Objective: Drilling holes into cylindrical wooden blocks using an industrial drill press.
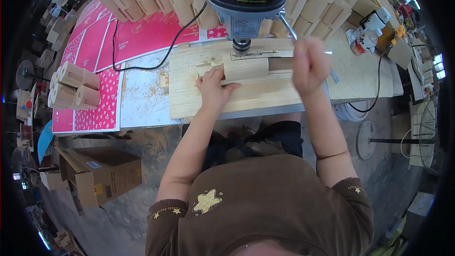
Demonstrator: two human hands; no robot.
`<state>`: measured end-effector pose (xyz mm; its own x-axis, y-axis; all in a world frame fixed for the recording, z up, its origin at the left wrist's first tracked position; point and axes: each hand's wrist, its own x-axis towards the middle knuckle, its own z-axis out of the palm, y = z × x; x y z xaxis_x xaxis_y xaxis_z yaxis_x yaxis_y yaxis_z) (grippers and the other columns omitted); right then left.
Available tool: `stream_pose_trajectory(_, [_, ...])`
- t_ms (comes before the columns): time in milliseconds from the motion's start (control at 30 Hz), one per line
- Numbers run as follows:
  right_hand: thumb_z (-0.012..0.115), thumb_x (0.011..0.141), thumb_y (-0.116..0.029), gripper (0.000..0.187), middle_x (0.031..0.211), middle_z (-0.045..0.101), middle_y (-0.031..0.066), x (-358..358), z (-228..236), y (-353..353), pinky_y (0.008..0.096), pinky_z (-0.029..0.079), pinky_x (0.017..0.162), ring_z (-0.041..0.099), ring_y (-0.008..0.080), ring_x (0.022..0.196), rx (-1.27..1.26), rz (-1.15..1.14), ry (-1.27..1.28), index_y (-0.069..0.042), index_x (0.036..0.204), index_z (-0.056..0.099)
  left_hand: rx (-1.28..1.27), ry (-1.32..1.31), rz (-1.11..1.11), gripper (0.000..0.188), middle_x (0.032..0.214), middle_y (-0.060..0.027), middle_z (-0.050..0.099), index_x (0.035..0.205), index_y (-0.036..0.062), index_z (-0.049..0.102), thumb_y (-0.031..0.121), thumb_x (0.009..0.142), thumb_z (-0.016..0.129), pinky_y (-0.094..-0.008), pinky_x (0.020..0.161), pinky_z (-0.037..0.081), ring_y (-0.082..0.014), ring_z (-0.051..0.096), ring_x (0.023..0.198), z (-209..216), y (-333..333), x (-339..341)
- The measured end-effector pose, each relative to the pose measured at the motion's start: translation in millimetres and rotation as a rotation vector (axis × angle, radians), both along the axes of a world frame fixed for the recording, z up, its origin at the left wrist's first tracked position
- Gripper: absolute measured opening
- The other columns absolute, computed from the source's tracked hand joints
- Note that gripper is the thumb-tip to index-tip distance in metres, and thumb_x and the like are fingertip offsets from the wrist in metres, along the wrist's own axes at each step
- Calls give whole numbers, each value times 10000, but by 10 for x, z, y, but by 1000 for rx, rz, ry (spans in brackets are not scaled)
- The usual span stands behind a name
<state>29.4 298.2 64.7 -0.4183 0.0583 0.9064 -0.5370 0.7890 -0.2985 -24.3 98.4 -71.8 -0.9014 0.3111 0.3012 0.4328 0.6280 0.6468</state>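
A drill press [244,23] with a black and grey head stands in front of me, its chuck [241,46] above a pale wooden workpiece [249,68]. The workpiece lies in a wooden jig fixed on a plywood board [265,96]. My left hand [214,87] grips the left end of the workpiece, thumb along its near side and fingers over the end. My right hand [310,66] is closed in a fist, slightly blurred, at the end of the metal feed lever [288,24] on the press's right side. The drill tip at the wood is hard to make out.
Several rounded wooden pieces [135,0] are stacked behind the press; more wooden cylinders [76,85] stand at the left on a pink sheet [147,38]. A black cable [163,61] crosses the table. Bottles [367,40] stand at right. A cardboard box [106,173] sits on the floor.
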Motion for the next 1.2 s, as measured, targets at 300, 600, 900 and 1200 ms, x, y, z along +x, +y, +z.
stream_pose_trajectory(300, [465, 899, -278, 365, 664, 551, 171, -1062, 885, 344, 320, 419, 616, 551, 226, 640, -121, -110, -186, 40, 753, 570, 141, -243, -45, 512, 899, 4, 559, 1035, 139, 637, 246, 571, 825, -362, 889, 248, -163, 536, 846, 51, 55, -109])
stream_pose_trajectory(600, [659, 801, -257, 358, 1007, 591, 92, -45, -648, 397, 407, 400, 841, 519, 275, 1003, 419, -196, -783, -98, 1108, 568, 364, -137, -118, 405, 773, -19, 567, 912, 71, 623, 174, 571, 817, -350, 810, 347, -168, 567, 709, -11, -54, -169])
stream_pose_trajectory(900, [669, 739, -148, 296, 918, 534, 91, 110, -689, 414, 395, 365, 778, 492, 293, 899, 350, -130, -711, -62, 993, 544, 301, 40, -159, 268, 716, -34, 583, 808, 14, 621, 72, 607, 789, -236, 566, 436, -120, 544, 615, 391, -1037, 25])
stream_pose_trajectory(1200, [708, 694, -153, 284, 876, 543, 68, 171, -713, 251, 387, 401, 745, 504, 280, 858, 282, -43, -638, -73, 924, 561, 727, -808, 216, 365, 596, -31, 567, 730, -23, 596, 312, 741, 741, -197, 448, 354, -58, 488, 486, 670, -932, 95])
